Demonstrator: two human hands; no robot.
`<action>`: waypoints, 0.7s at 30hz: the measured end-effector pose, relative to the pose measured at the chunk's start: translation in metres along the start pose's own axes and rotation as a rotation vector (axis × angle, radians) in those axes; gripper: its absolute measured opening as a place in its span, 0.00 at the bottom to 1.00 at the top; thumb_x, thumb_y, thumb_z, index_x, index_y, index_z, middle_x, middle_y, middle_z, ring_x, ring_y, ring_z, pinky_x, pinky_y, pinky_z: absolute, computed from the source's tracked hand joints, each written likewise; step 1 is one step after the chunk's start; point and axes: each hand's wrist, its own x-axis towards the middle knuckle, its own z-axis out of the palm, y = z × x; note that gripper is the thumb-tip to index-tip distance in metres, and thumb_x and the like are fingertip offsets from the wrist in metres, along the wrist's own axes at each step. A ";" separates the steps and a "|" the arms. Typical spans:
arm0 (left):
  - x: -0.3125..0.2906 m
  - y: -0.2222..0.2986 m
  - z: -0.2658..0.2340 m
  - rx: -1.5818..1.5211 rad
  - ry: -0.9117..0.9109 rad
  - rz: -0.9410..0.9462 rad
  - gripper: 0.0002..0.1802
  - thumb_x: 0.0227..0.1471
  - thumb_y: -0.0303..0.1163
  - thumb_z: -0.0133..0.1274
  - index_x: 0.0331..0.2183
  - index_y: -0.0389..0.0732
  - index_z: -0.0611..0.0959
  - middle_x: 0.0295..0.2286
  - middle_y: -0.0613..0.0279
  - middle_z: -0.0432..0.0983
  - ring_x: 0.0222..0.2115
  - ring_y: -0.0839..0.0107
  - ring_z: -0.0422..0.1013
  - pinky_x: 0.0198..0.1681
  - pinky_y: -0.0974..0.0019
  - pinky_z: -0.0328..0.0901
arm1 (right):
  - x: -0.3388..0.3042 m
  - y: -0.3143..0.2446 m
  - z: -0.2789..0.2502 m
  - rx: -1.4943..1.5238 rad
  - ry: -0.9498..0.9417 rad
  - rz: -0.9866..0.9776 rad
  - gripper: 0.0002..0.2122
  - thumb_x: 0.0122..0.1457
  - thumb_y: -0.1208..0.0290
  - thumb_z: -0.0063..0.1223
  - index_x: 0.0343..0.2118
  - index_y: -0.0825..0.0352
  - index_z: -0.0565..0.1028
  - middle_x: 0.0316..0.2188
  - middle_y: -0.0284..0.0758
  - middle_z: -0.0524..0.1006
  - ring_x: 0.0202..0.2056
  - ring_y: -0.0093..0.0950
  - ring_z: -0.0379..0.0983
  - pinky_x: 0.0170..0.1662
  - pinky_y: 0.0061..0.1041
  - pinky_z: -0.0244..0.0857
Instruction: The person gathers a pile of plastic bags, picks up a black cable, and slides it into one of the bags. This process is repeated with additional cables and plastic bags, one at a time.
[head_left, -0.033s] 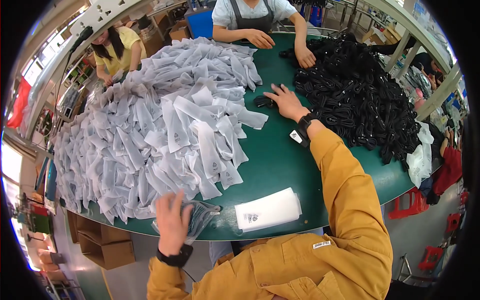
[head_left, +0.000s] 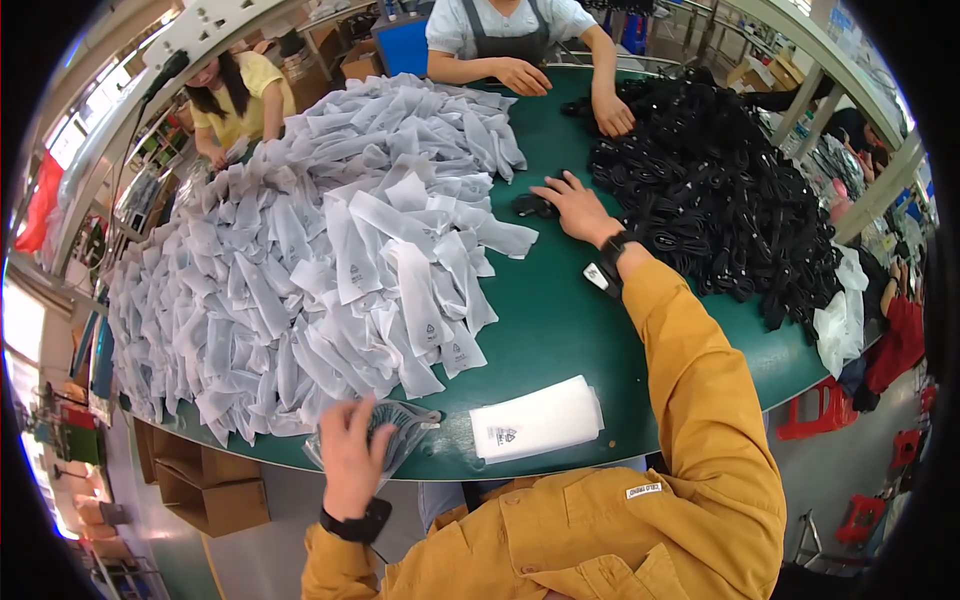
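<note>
Black cables (head_left: 700, 190) sat, presumably for separation, right of the frosted-pouch heap (head_left: 300, 260); left hand (head_left: 350, 462) was open, right hand (head_left: 582, 212) unclear in grip.

We have a table (head_left: 570, 335) with a green top. On its left we see a broad pile of whitish, translucent sleeves (head_left: 290, 260); on its right, a heap of black coiled cables (head_left: 715, 190). Between them we find a small black coil (head_left: 533, 206). Along the near edge, a clear plastic bag (head_left: 408, 428) lies left of a flat white stack (head_left: 540, 420).
</note>
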 end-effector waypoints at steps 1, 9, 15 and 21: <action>-0.017 0.008 0.002 -0.046 0.002 -0.081 0.27 0.40 0.25 0.64 0.46 0.40 0.80 0.40 0.52 0.69 0.39 0.52 0.67 0.44 0.55 0.64 | 0.000 -0.001 0.001 -0.037 -0.024 -0.030 0.23 0.50 0.76 0.52 0.52 0.55 0.72 0.48 0.37 0.72 0.52 0.43 0.64 0.48 0.43 0.66; -0.043 -0.013 0.049 -0.097 0.092 0.057 0.14 0.39 0.21 0.61 0.32 0.35 0.76 0.35 0.50 0.68 0.37 0.52 0.66 0.40 0.57 0.64 | -0.090 -0.031 -0.054 -0.075 -0.222 0.052 0.21 0.49 0.76 0.57 0.48 0.69 0.69 0.39 0.41 0.73 0.43 0.43 0.69 0.44 0.37 0.69; -0.048 -0.017 0.048 -0.185 0.113 0.125 0.10 0.41 0.20 0.60 0.27 0.34 0.74 0.32 0.50 0.69 0.35 0.50 0.67 0.39 0.57 0.64 | -0.135 -0.038 -0.093 -0.066 -0.216 0.023 0.18 0.51 0.75 0.56 0.46 0.71 0.69 0.37 0.44 0.73 0.43 0.45 0.70 0.43 0.39 0.68; -0.009 0.062 0.030 -0.266 0.167 0.175 0.09 0.45 0.22 0.60 0.30 0.34 0.76 0.33 0.51 0.72 0.36 0.54 0.70 0.37 0.58 0.66 | -0.162 -0.030 -0.116 0.039 0.146 0.267 0.14 0.57 0.75 0.52 0.46 0.70 0.70 0.38 0.46 0.71 0.40 0.48 0.70 0.39 0.40 0.68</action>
